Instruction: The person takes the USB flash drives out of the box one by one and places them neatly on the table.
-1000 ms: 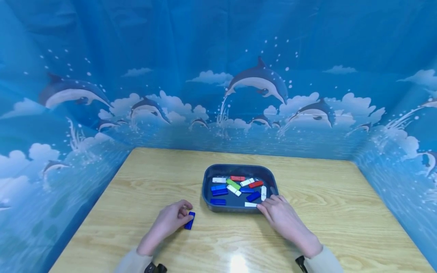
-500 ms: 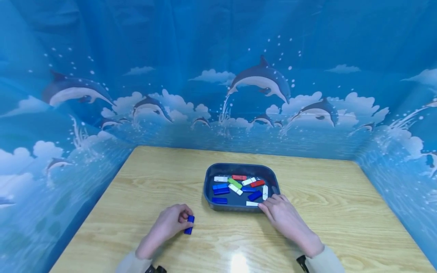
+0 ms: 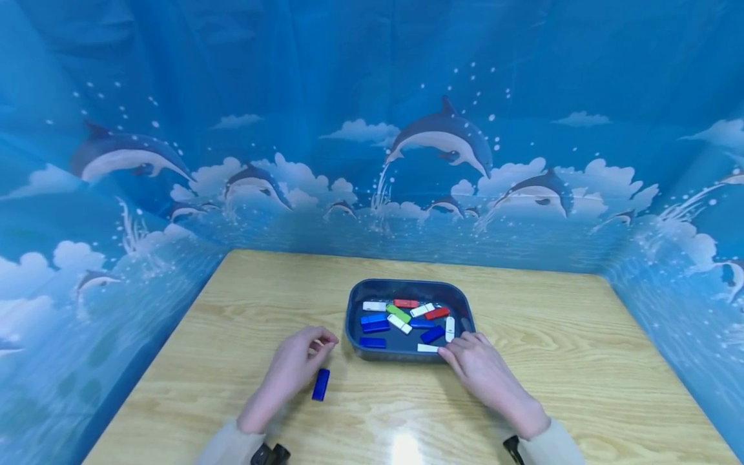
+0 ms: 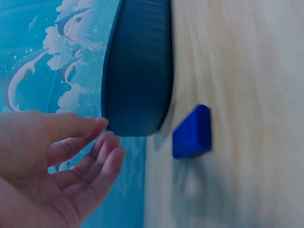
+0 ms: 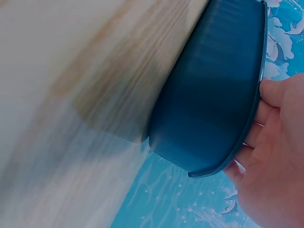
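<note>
A blue USB flash drive [image 3: 321, 385] lies on the wooden table, left of the dark tray [image 3: 380, 355]. My left hand [image 3: 298, 358] hovers just beyond that drive, fingers loosely bent and holding nothing. In the left wrist view the blue USB flash drive [image 4: 192, 134] stands apart from the fingertips. At the tray's front right corner, my right hand [image 3: 485, 374] grips the rim; the right wrist view has its thumb [image 5: 273, 92] at the edge and the other fingers partly hidden behind it. A white flash drive [image 3: 427, 348] inside the tray is partly covered by this hand.
Several flash drives lie loose in the tray, among them a green one [image 3: 398, 314], a red one [image 3: 437, 313] and a blue one [image 3: 372, 343]. A dolphin-print curtain [image 3: 372, 161] borders the wooden table [image 3: 552, 316] at the back and sides.
My left hand held the blue flash drive, drew it slightly nearer, then let it go on the table and moved off forward. My right hand has stayed at the tray corner.
</note>
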`<state>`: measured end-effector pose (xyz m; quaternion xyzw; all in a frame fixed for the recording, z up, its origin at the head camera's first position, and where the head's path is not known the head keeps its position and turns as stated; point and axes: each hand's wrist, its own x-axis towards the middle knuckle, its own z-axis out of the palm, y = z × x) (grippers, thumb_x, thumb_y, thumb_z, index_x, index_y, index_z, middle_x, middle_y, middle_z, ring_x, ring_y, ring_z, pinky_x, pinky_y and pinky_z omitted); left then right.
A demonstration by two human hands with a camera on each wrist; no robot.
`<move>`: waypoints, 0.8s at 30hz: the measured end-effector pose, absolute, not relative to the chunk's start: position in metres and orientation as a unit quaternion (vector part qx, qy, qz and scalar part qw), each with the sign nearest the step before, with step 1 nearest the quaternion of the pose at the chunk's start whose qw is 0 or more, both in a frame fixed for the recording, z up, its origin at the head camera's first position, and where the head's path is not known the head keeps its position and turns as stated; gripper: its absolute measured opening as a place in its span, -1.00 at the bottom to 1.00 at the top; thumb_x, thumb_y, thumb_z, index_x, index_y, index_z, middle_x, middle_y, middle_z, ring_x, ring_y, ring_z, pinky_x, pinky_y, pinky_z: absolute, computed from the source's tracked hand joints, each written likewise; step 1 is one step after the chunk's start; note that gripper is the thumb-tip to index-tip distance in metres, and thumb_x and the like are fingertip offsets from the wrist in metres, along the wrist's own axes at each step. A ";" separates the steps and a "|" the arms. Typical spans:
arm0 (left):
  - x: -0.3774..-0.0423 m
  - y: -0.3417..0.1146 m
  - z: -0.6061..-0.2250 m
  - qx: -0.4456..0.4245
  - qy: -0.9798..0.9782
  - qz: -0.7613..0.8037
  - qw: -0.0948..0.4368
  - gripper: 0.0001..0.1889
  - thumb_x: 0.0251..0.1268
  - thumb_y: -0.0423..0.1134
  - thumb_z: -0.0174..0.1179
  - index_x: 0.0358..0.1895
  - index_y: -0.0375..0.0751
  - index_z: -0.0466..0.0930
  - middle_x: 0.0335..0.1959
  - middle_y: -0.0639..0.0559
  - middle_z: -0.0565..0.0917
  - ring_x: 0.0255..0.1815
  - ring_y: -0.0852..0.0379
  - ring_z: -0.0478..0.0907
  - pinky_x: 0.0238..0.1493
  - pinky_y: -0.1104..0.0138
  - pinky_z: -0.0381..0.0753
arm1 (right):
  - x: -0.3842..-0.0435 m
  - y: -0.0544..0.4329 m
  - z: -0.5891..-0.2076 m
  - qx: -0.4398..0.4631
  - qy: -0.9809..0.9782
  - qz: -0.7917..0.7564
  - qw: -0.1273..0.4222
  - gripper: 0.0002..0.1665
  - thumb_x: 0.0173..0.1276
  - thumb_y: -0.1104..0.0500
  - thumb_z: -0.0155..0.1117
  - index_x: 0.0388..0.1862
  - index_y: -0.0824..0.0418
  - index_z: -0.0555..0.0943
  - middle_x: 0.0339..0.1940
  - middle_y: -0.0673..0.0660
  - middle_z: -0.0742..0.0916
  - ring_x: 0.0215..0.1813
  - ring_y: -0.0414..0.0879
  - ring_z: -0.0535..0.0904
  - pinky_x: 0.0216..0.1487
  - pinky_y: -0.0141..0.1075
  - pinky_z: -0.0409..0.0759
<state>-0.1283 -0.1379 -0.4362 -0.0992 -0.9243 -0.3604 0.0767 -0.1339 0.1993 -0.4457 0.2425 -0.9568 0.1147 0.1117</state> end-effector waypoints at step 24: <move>-0.182 -0.057 -0.419 -0.223 -0.951 -0.213 0.030 -0.95 0.33 -0.26 0.36 -0.24 -0.09 0.79 -0.32 0.10 0.73 -0.28 0.21 0.64 -0.17 0.31 0.67 | -0.134 0.200 -0.449 0.240 -0.958 0.122 0.102 -0.68 0.57 0.02 0.14 -0.14 0.16 0.76 -0.16 0.13 0.81 0.15 0.16 0.65 0.38 0.16 0.39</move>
